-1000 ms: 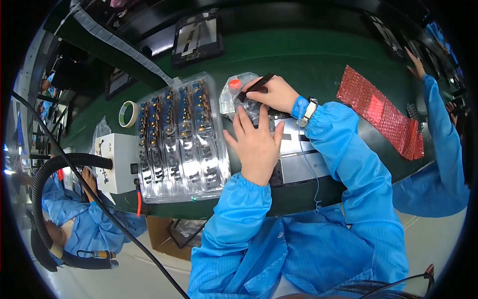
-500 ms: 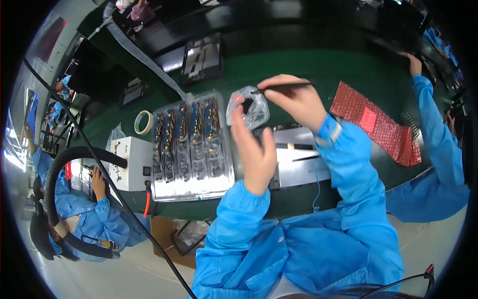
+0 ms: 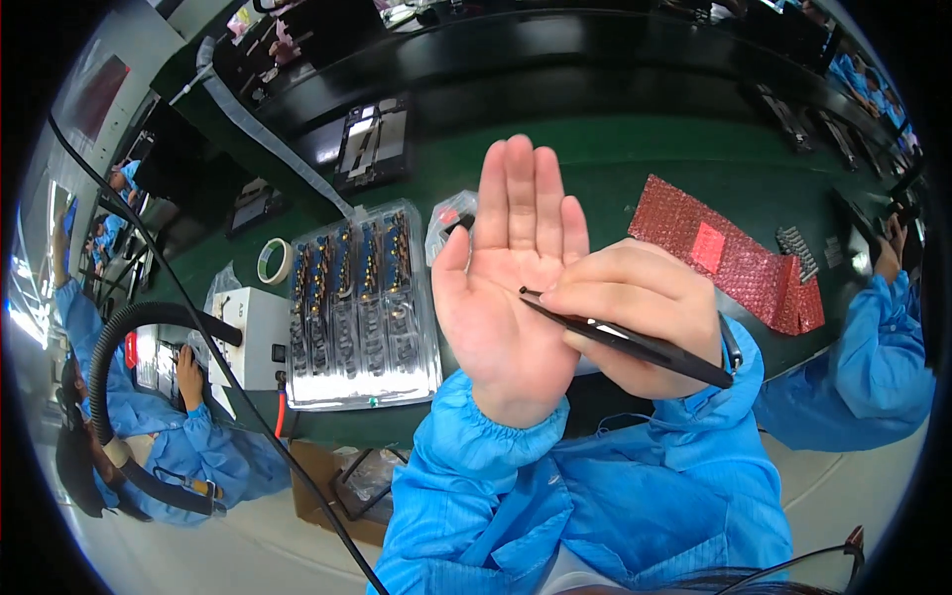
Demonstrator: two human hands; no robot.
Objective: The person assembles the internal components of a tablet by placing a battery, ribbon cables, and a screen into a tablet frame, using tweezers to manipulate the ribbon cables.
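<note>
My left hand [image 3: 511,288] is held palm up, its fingers stretched out. Pinched in my right hand [image 3: 635,307] is a pair of black tweezers [image 3: 645,349], with the tips pointing at the left palm. A tiny dark piece [image 3: 530,292] shows by the tips and my right fingertips; I cannot tell if it is a loose part or one tweezer arm. Partly behind my left hand lies a clear plastic bag [image 3: 439,226]. To the left, a clear plastic tray [image 3: 365,395] holds rows of small blue and black electronic parts.
Red bubble wrap [image 3: 674,220] lies on the green table at the right. A roll of tape [image 3: 275,262], a white box [image 3: 250,342] and a black corrugated hose [image 3: 109,337] stand at the left. Flat device panels [image 3: 372,144] lie farther back. Co-workers sit on both sides.
My left hand has turned palm up and risen in view. The right hand has come down with the tweezers over that palm. The view has shifted slightly, and the right-hand co-worker's arm has drawn back.
</note>
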